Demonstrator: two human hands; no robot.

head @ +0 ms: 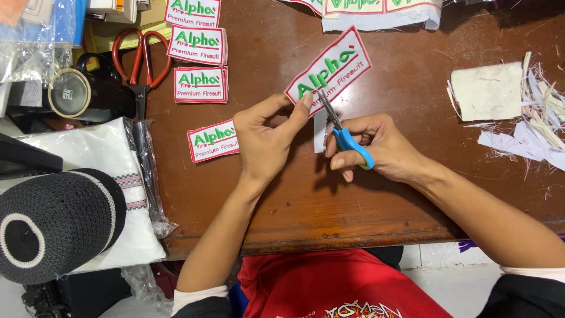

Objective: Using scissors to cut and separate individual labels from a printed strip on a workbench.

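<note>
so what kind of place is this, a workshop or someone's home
Probably a small sewing or embroidery workshop. The left hand holds an embroidered patch that the right hand trims with small blue scissors; finished patches and fabric offcuts lie on the wooden table.

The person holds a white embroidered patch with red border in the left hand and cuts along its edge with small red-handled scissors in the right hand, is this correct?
Not quite: the small scissors in the right hand have blue handles, not red, as the head view shows. The red-handled ones are the large scissors lying unused on the brown wooden table. The rest stands: the left hand holds the white embroidered patch with red border.
</note>
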